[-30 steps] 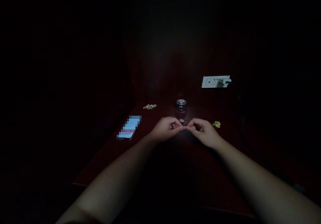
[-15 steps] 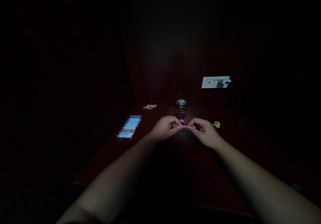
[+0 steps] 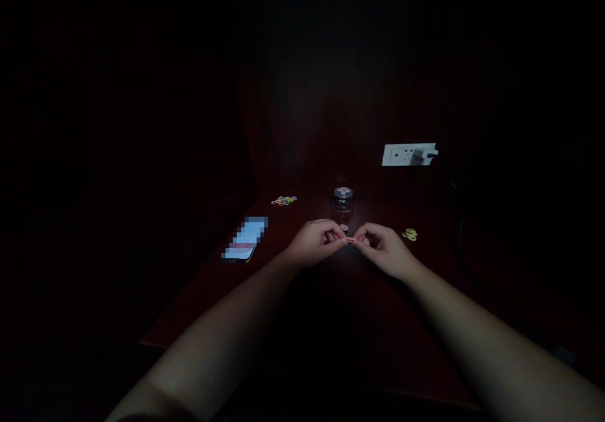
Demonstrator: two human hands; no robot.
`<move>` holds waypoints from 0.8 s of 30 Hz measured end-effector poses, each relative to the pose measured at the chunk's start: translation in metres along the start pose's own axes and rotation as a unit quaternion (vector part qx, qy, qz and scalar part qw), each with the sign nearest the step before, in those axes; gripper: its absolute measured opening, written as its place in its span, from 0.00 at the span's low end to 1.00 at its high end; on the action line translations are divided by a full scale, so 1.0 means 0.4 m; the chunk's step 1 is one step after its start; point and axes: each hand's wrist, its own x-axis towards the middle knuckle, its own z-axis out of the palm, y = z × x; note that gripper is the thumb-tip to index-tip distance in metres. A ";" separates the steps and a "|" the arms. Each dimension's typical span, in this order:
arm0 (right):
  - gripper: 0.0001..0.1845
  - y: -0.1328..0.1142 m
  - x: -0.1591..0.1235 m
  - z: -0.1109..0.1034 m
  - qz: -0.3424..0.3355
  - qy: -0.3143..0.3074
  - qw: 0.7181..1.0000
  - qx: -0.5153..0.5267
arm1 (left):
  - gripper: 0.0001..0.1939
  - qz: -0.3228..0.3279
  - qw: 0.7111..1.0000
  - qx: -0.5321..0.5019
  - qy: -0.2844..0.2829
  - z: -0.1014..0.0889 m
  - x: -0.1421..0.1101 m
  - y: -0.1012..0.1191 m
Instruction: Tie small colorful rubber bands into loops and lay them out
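The scene is very dark. My left hand and my right hand meet over a dark red table, both pinching the ends of a small orange rubber band stretched between their fingertips. Just behind the hands stands a small clear glass jar with a pale lid, and a small reddish band lies in front of it.
A heap of coloured rubber bands lies at the back left. A few yellow bands lie right of my right hand. A lit phone rests on the left. A white wall socket with a plugged charger is behind.
The hands have barely shifted, drawing slightly closer so the band between them is a little shorter. Nothing else moved.
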 end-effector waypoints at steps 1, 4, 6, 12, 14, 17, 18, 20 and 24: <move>0.10 0.000 0.000 0.000 0.002 -0.004 1.000 0.002 | 0.10 -0.002 1.000 -0.001 0.001 0.001 0.000 -0.001; 0.09 0.005 0.000 -0.002 0.004 -0.005 1.000 0.013 | 0.10 -0.008 1.000 -0.003 0.005 0.003 0.001 -0.002; 0.08 0.008 0.001 -0.004 0.000 0.002 1.000 0.019 | 0.11 -0.016 1.000 -0.006 0.005 0.004 0.001 -0.003; 0.07 0.012 -0.001 -0.005 -0.002 0.002 1.000 0.019 | 0.11 -0.017 1.000 -0.009 0.003 0.003 0.001 -0.002; 0.07 0.010 -0.002 -0.005 -0.001 0.001 1.000 0.023 | 0.11 -0.015 1.000 -0.009 0.004 0.003 0.001 0.000; 0.07 0.006 -0.003 -0.004 -0.003 0.002 1.000 0.026 | 0.10 -0.010 1.000 -0.004 0.001 0.003 0.001 0.004; 0.07 0.005 -0.003 -0.004 -0.004 0.004 1.000 0.026 | 0.10 -0.009 1.000 -0.002 0.000 0.003 0.001 0.004; 0.07 0.004 -0.003 -0.004 -0.008 0.006 1.000 0.023 | 0.09 -0.010 1.000 0.000 -0.002 0.003 0.000 0.005; 0.07 0.004 -0.003 -0.004 -0.015 0.004 1.000 0.019 | 0.09 -0.009 1.000 0.001 -0.006 0.003 0.000 0.002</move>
